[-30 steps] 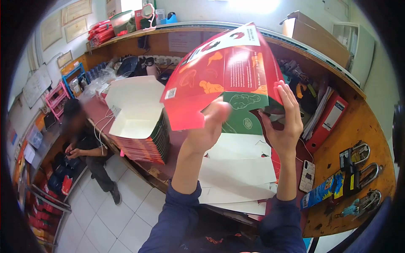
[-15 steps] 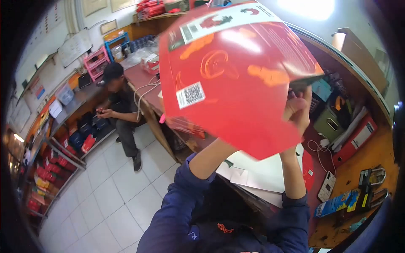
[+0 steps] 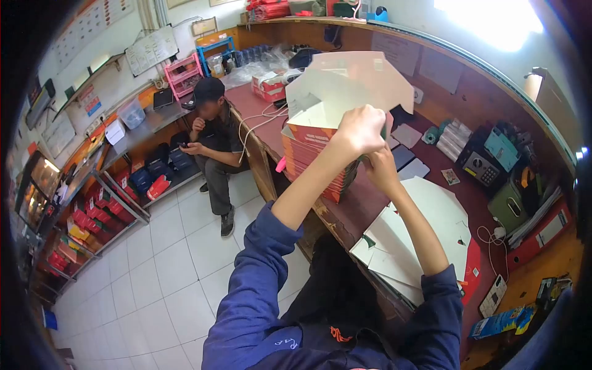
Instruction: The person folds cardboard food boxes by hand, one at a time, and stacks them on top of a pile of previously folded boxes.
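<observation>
An opened-out cardboard carton (image 3: 351,71), white on its inner side, is raised above the table. My left hand (image 3: 362,129) is closed on its near edge. Just below it on the right, my right hand (image 3: 381,165) is closed on the same side of the carton, its fingertips partly hidden. Under and behind my left forearm stands a stack of red folded cartons (image 3: 308,151), nested together. Flat cartons with white faces up (image 3: 428,206) lie beneath my right forearm at the table's front edge.
A seated person (image 3: 213,135) with a phone is at the left. Along the right side of the table (image 3: 345,216) are a radio-like box (image 3: 481,165), a red binder (image 3: 542,234), a phone (image 3: 493,297) and a white cable. Shelves with red packs (image 3: 92,216) line the left.
The carton has turned from its red printed face to its white inner face and moved lower and farther away. Both hands moved with it. The seated person raised one hand toward the face.
</observation>
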### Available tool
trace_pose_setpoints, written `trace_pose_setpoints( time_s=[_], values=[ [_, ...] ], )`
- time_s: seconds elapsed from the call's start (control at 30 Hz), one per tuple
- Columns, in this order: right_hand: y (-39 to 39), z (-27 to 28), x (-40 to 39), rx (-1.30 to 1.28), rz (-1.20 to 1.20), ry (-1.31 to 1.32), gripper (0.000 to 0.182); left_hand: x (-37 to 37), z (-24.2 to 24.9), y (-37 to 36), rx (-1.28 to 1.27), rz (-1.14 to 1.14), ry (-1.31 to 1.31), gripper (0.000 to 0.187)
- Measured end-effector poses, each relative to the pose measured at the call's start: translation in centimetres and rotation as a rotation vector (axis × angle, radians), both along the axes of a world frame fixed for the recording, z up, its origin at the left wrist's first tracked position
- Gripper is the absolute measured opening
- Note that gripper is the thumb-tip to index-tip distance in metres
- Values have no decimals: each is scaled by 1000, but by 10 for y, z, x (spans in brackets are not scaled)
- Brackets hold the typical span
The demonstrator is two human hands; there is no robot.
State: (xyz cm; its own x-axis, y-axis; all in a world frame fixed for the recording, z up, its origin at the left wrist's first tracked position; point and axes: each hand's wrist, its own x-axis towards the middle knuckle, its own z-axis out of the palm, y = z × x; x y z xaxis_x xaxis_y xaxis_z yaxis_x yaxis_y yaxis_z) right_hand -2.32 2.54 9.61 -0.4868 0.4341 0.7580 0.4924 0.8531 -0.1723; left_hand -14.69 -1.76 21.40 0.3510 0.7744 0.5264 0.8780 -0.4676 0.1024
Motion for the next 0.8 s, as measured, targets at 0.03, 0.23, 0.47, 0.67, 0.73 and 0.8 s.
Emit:
trace_pose_setpoints(
  time_s=[0.03,0.23,0.47,0.67,0.73,0.8],
  values=[
    [-3,2,2,141,-8,32,29,-2,-5,10,-10,17,-30,22],
    [-14,2,-2,46,67,80,29,-27,-28,23,-122,44,28,30],
    [-20,3,-11,103,111,-23,32,-30,-37,13,-65,-17,-23,44],
    [-1,6,9,77,30,-61,31,-38,-51,13,36,-156,-69,52],
    [4,0,7,115,19,-34,27,-34,-50,9,-45,-147,0,47],
    [8,-6,2,147,10,-1,24,-27,-59,15,-85,-109,39,45]
  ],
)
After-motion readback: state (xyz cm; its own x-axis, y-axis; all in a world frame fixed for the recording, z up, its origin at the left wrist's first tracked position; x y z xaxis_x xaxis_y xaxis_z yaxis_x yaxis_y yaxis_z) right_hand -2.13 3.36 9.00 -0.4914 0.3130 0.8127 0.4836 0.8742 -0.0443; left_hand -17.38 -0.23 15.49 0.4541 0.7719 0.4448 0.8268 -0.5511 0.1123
